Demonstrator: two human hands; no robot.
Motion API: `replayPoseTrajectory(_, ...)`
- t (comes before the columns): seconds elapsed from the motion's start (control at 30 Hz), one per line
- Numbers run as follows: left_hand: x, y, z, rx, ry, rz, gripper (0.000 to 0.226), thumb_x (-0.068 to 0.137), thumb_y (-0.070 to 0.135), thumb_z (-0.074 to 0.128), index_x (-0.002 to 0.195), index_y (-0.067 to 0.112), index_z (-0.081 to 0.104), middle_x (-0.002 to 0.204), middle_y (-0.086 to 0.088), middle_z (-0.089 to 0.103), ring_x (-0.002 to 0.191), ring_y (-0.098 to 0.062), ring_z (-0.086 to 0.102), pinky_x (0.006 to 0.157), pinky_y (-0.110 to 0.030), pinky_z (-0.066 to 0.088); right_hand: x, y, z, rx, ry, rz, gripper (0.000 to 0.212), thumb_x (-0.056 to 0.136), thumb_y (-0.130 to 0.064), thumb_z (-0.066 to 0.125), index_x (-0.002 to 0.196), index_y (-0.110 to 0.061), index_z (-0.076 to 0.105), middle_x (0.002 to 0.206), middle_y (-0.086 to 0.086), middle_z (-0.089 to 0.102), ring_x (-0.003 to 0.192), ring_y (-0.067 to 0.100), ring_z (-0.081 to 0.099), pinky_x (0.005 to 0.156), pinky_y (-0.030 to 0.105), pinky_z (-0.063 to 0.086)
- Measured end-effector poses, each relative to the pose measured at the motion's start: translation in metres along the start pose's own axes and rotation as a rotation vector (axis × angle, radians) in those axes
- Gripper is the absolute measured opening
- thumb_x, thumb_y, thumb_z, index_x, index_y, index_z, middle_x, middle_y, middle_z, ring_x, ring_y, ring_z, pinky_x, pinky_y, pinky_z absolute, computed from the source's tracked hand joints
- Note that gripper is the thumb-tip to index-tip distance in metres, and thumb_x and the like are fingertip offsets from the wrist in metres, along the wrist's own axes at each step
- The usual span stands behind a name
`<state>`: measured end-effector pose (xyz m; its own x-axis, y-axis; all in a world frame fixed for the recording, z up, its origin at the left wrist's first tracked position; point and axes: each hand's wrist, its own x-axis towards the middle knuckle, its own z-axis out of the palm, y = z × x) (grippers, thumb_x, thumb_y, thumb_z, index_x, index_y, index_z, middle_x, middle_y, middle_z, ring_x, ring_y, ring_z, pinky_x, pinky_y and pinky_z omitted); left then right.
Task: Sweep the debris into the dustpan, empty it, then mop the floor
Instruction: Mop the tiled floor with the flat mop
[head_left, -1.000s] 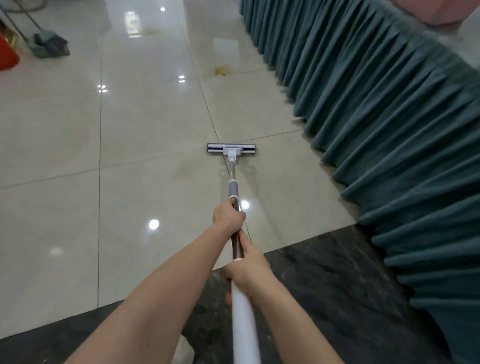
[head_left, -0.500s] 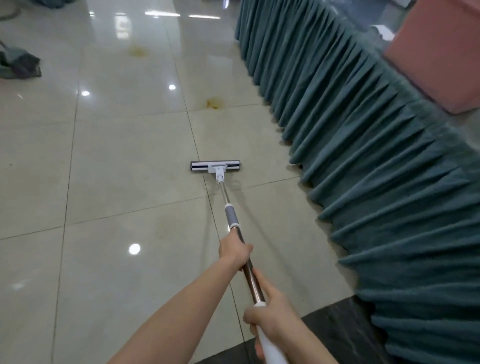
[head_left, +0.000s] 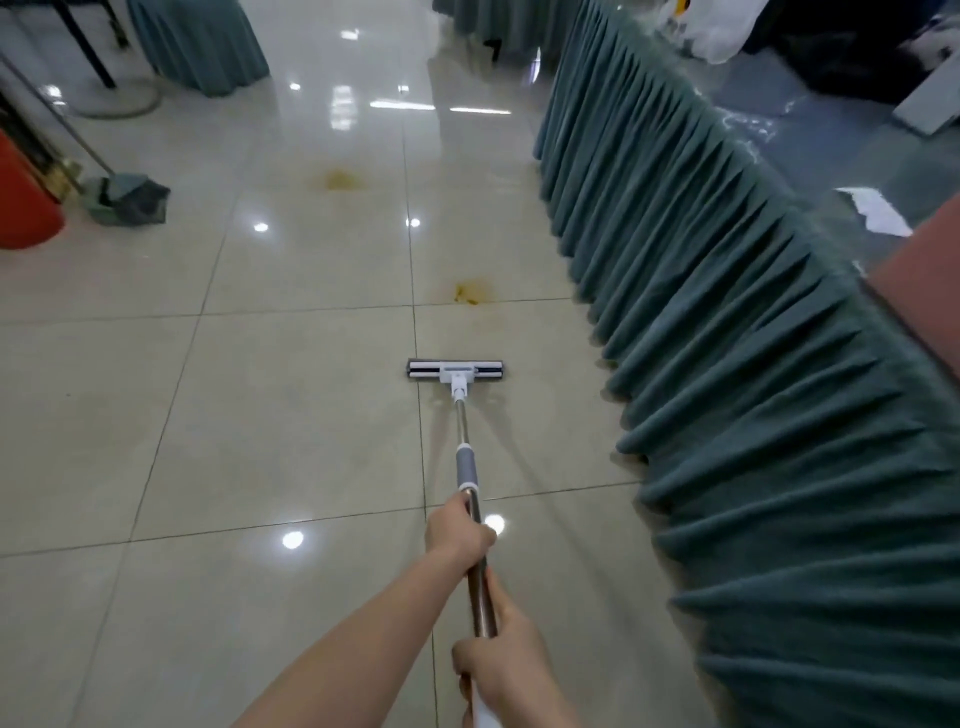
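A flat mop (head_left: 455, 371) lies with its white-and-black head on the glossy beige tile floor (head_left: 270, 395), its metal pole running back toward me. My left hand (head_left: 457, 530) grips the pole just below the grey sleeve. Further down, my right hand (head_left: 506, 670) grips it where the white handle begins. Two yellowish stains mark the tiles ahead: one (head_left: 471, 293) just beyond the mop head, another (head_left: 340, 179) further off. A green dustpan and broom (head_left: 127, 200) stand at the far left.
A long table with a pleated teal skirt (head_left: 727, 364) runs along the right side, close to the mop. A red object (head_left: 23, 202) sits at the left edge. Another skirted table (head_left: 197, 41) and a round stand base (head_left: 117, 98) are at the back left.
The mop head has advanced across the tiles toward the nearer stain. The view has moved forward and lifted, leaving the dark floor strip behind and bringing the far stain and back tables into sight.
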<state>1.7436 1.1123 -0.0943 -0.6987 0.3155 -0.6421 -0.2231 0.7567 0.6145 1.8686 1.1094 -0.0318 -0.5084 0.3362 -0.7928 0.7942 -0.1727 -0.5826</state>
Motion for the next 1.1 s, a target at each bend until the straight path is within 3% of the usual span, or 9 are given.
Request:
replayPoseTrajectory(0.17,0.068,0.063,-0.009,0.075,0.042,0.001,0.043,0.08,0.011,0.062,0.123,0.013,0.059,0.106,-0.009,0.064,0.095,-0.026,0.06,0.073,-0.024,0.041,0.048,-0.068,-0.035,-0.007,0.022,0.023,0.096,0.072,0.005,0.048,0.145,-0.052,0.027,0.082,0.005,0.059,0.049,0.017,0.056,0.05,0.025,0.049)
replayPoseTrajectory(0.27,0.11,0.091,-0.017,0.096,0.051,0.008,0.034,0.08,0.011,0.061,0.114,0.011,0.061,0.093,-0.006,0.059,0.083,-0.024,0.055,0.069,-0.026,0.042,0.075,-0.106,-0.047,0.007,0.029,0.031,0.094,0.074,0.006,0.046,0.142,-0.057,0.028,0.081,0.007,0.059,0.049,0.02,0.054,0.046,0.026,0.049)
replayPoseTrajectory(0.53,0.25,0.177,-0.056,0.111,0.01,0.039,0.021,0.081,0.012,0.059,0.102,0.011,0.057,0.084,-0.006,0.056,0.076,-0.025,0.055,0.063,-0.028,0.042,0.187,-0.222,-0.077,0.016,0.079,0.044,0.093,0.073,0.004,0.048,0.138,-0.061,0.032,0.066,0.004,0.056,0.047,0.02,0.052,0.047,0.029,0.049)
replayPoseTrajectory(0.73,0.348,0.234,-0.102,0.16,0.002,0.053,0.032,0.08,0.013,0.059,0.112,0.01,0.059,0.098,-0.011,0.065,0.091,-0.03,0.063,0.068,-0.029,0.046,0.262,-0.316,-0.079,-0.026,0.091,0.017,0.092,0.071,0.001,0.047,0.137,-0.062,0.033,0.071,-0.004,0.06,0.05,0.015,0.058,0.049,0.028,0.051)
replayPoseTrajectory(0.87,0.41,0.261,-0.128,0.174,0.005,0.056,0.035,0.082,0.016,0.06,0.116,0.012,0.057,0.102,-0.012,0.066,0.094,-0.03,0.063,0.068,-0.027,0.042,0.312,-0.365,-0.076,-0.007,0.086,0.025,0.092,0.071,-0.001,0.048,0.136,-0.064,0.03,0.07,-0.003,0.06,0.054,0.016,0.059,0.056,0.035,0.057)
replayPoseTrajectory(0.97,0.45,0.28,-0.14,0.187,0.009,0.073,0.035,0.082,0.017,0.06,0.117,0.013,0.058,0.104,-0.012,0.065,0.095,-0.03,0.062,0.069,-0.028,0.043,0.348,-0.394,-0.08,0.036,0.082,0.028,0.091,0.073,0.003,0.047,0.137,-0.061,0.033,0.066,0.001,0.056,0.049,0.018,0.054,0.051,0.032,0.053)
replayPoseTrajectory(1.1,0.491,0.301,-0.15,0.209,0.019,0.096,0.032,0.083,0.018,0.06,0.115,0.015,0.057,0.105,-0.011,0.065,0.09,-0.029,0.061,0.067,-0.028,0.043,0.384,-0.423,-0.085,0.083,0.086,0.027,0.089,0.078,0.005,0.046,0.136,-0.061,0.035,0.08,0.012,0.054,0.049,0.023,0.051,0.042,0.028,0.048)
